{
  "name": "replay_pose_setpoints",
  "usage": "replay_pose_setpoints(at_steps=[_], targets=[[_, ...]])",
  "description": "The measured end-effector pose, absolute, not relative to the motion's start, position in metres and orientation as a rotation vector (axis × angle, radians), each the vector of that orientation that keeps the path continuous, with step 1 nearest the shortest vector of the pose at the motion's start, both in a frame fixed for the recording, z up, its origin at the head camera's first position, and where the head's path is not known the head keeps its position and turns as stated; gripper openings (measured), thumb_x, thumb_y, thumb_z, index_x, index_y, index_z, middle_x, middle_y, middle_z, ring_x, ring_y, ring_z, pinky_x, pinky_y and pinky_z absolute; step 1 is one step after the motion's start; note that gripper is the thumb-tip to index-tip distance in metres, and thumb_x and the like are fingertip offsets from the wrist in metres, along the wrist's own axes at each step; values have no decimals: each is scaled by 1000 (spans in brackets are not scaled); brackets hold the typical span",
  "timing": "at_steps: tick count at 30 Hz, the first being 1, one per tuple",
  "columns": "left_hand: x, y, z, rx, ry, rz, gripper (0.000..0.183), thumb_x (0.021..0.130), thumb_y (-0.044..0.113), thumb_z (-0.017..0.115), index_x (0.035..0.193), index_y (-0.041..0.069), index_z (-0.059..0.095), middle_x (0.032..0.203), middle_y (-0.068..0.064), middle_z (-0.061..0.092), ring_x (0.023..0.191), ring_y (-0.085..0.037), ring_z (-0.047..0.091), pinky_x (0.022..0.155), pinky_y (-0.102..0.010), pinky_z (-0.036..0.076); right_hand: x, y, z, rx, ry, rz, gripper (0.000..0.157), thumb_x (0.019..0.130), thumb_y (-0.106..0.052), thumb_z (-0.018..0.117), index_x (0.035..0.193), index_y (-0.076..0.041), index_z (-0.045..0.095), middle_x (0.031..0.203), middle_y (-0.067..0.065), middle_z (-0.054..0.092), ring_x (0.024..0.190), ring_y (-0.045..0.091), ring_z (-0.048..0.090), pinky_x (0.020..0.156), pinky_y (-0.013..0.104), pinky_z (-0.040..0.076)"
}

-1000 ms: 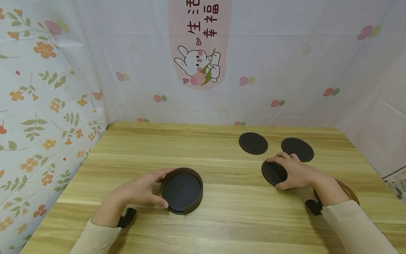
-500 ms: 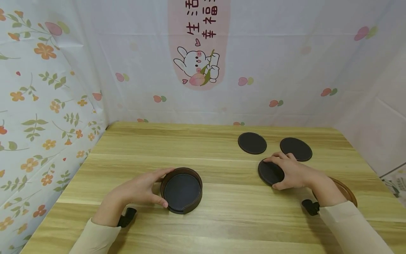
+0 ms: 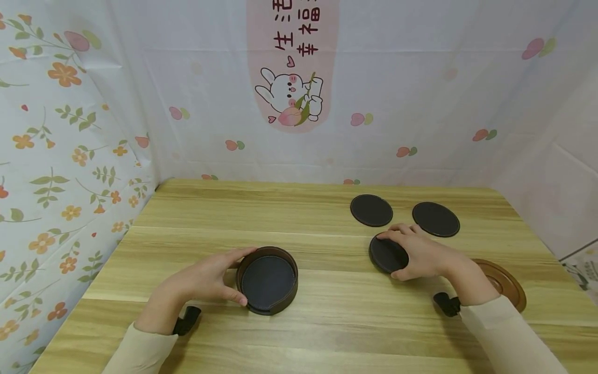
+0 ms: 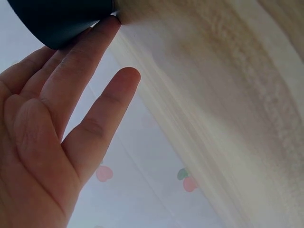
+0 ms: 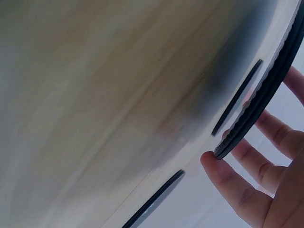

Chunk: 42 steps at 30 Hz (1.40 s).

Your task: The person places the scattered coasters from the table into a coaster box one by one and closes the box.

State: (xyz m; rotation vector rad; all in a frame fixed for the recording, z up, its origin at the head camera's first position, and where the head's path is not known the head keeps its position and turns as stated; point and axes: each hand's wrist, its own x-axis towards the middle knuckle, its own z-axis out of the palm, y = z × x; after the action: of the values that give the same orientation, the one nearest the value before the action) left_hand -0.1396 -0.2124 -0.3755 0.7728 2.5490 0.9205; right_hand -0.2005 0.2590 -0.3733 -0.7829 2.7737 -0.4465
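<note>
In the head view my left hand (image 3: 212, 278) holds a round dark leather coaster holder (image 3: 293, 296) at its left side, fingers at the back and thumb at the front. A dark coaster (image 3: 267, 280) lies inside the holder. To the right, my right hand (image 3: 422, 257) grips a small stack of round black coasters (image 3: 388, 254) by its edges. The stack's layered edge (image 5: 259, 102) shows in the right wrist view, raised over the table. In the left wrist view, fingertips touch the holder's dark wall (image 4: 66, 19).
Two more black coasters, a left one (image 3: 371, 210) and a right one (image 3: 436, 219), lie flat towards the back. A brown round dish-like piece (image 3: 509, 288) sits partly behind the right forearm. Patterned cloth (image 3: 210, 104) hangs behind the wooden table (image 3: 327, 332).
My right hand has moved a little left with the coasters, uncovering more of the right rear coaster and the brown piece. The left hand and holder have stayed put.
</note>
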Motion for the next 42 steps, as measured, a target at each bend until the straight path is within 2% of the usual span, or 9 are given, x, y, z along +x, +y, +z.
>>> replay_pose_setpoints(at_steps=[14, 26, 31, 42], targets=[[-140, -213, -376, 773, 2536, 947, 108, 70, 41, 88, 155, 5, 32, 152, -15, 47, 130, -38, 55, 111, -60, 39, -199, 228, -372, -848, 2732, -421, 78, 73, -29, 85, 143, -19, 51, 150, 21, 37, 127, 45, 37, 85, 56, 51], [-139, -213, -376, 776, 2523, 964, 108, 70, 40, 87, 155, 4, 31, 152, -16, 47, 130, -40, 55, 110, -60, 40, -195, 202, -368, -938, 2710, -454, 77, 73, -30, 85, 142, -21, 51, 149, 17, 39, 127, 41, 36, 89, 53, 50], [-140, -212, -377, 775, 2533, 952, 108, 70, 41, 87, 155, 5, 32, 152, -15, 46, 130, -39, 56, 110, -60, 40, -192, 191, -366, -955, 2703, -457, 78, 73, -28, 85, 143, -22, 51, 148, 14, 40, 123, 35, 38, 89, 49, 50], [-141, -213, -377, 768, 2519, 973, 107, 70, 40, 87, 154, 3, 32, 151, -16, 48, 130, -41, 54, 110, -62, 39, -187, 165, -364, -1022, 2699, -483, 82, 71, -29, 84, 145, -24, 49, 151, 13, 39, 129, 35, 35, 92, 47, 50]])
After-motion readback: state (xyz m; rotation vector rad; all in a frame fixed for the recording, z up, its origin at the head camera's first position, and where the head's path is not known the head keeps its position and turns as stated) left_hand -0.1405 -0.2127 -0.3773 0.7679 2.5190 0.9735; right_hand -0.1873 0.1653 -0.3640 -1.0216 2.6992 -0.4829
